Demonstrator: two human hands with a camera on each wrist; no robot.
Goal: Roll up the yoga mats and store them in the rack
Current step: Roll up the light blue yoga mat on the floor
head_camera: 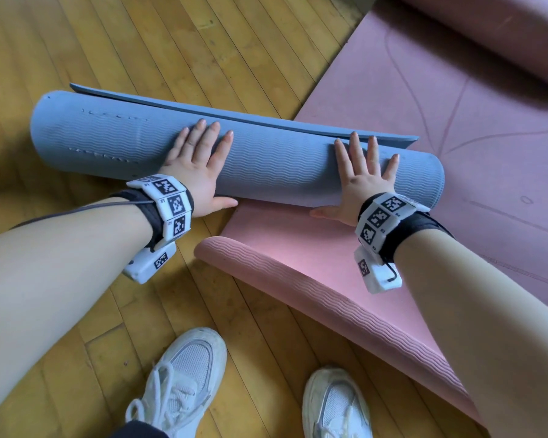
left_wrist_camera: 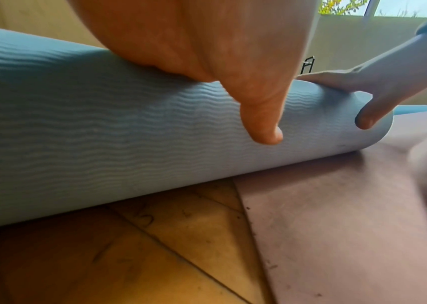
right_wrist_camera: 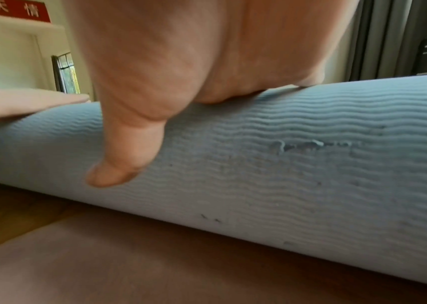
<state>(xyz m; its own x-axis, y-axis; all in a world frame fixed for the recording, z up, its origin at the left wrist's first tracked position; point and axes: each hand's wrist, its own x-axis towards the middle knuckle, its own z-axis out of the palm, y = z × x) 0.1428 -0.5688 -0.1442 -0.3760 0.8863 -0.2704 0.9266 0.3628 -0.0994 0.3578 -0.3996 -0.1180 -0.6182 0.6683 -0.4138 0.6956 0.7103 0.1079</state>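
Note:
A blue yoga mat (head_camera: 266,162) lies almost fully rolled on the wooden floor, with a short flat tail (head_camera: 234,116) still out beyond the roll. My left hand (head_camera: 200,159) presses flat on the roll's middle, fingers straight and spread. My right hand (head_camera: 361,178) presses flat near the roll's right end, thumb down on the near side. The left wrist view shows the ribbed blue roll (left_wrist_camera: 103,133) under my left hand's thumb (left_wrist_camera: 261,115). The right wrist view shows the same roll (right_wrist_camera: 285,164) with my right hand's thumb (right_wrist_camera: 126,148) on it. No rack is clearly in view.
A pink yoga mat (head_camera: 456,153) lies unrolled under the blue roll's right end, its near edge (head_camera: 298,279) curled up. A rolled mauve mat (head_camera: 503,33) sits at the far right. My two white shoes (head_camera: 184,384) stand on the wooden floor (head_camera: 140,42).

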